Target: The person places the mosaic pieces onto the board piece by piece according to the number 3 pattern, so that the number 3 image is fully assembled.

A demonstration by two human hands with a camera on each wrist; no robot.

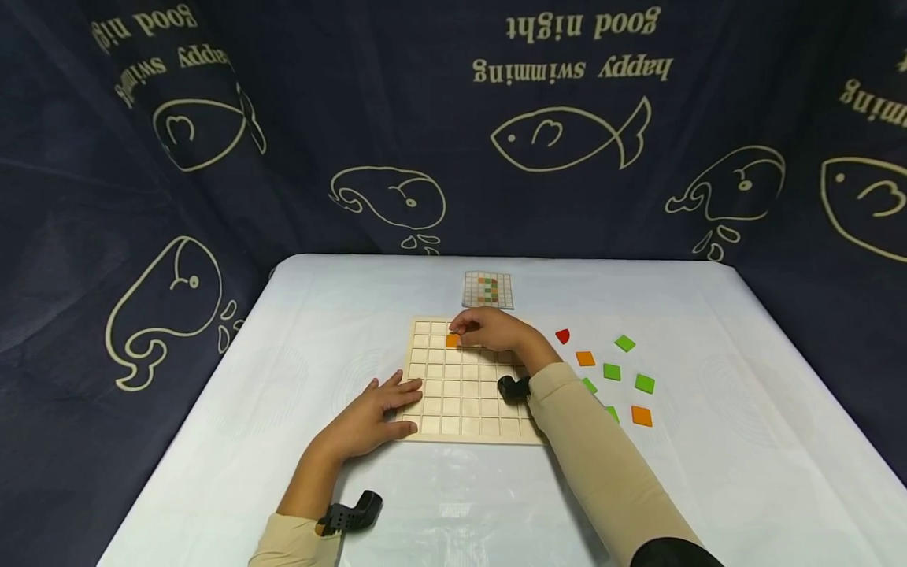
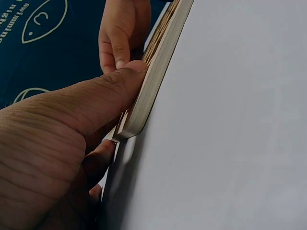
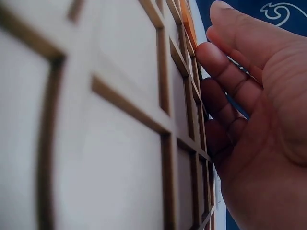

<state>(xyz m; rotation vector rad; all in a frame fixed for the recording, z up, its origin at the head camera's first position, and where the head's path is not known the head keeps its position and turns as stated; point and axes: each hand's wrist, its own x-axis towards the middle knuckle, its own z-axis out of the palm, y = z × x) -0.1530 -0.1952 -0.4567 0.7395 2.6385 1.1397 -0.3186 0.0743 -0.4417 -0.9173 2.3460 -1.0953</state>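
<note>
A pale wooden grid board [image 1: 451, 404] lies on the table, its square cells divided by raised ridges. One orange square tile [image 1: 453, 341] sits in a cell near its far left corner; the right wrist view shows the tile [image 3: 188, 24] at the top. My right hand [image 1: 492, 329] is over that tile with bent fingers, the fingertips right beside it and no clear pinch visible. At the board's near left corner rests my left hand [image 1: 372, 417], fingers spread onto the left edge. In the left wrist view its thumb [image 2: 112, 88] lies along the board's rim.
Beyond the board lies a small pattern card [image 1: 487, 290]. Right of the board are scattered loose tiles: a red rounded piece [image 1: 563, 336], orange squares [image 1: 641, 416] and several green squares [image 1: 612, 372]. My right forearm partly covers some. A dark printed curtain [image 1: 397, 94] hangs behind.
</note>
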